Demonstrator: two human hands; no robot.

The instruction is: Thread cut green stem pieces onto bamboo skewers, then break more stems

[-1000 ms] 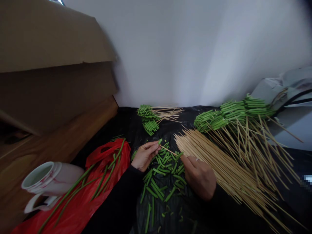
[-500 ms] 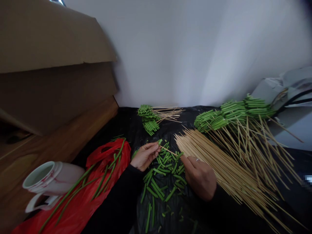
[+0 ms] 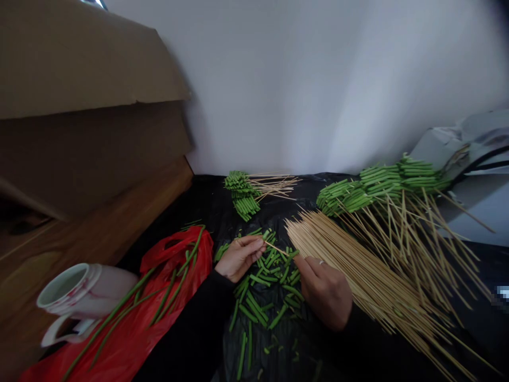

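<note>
A thin bamboo skewer (image 3: 276, 248) held nearly level between two bare hands above a black plastic sheet (image 3: 199, 204), its far tip lost inside the curled fingers of the left hand (image 3: 239, 259), any bean piece gripped there hidden from view. Right hand (image 3: 325, 294) closed on the skewer's other end between thumb and forefinger, a ring (image 3: 321, 262) showing, the grip apparently steadying the stick from behind. Directly beneath, a loose heap of cut green beans (image 3: 268, 292), within short reach of both hands. Just beyond the right hand, a fan of bare bamboo skewers (image 3: 358, 265), tips toward the hands, seemingly laid so for quick picking. Farther off, near a white wall (image 3: 278, 85), rows of beans threaded on skewers (image 3: 382, 185) and a smaller batch (image 3: 242, 196). At left, uncut beans (image 3: 165, 302) across a red plastic bag (image 3: 127, 345), beside a white ceramic jug (image 3: 67, 292) on a wooden surface (image 3: 99, 228).
</note>
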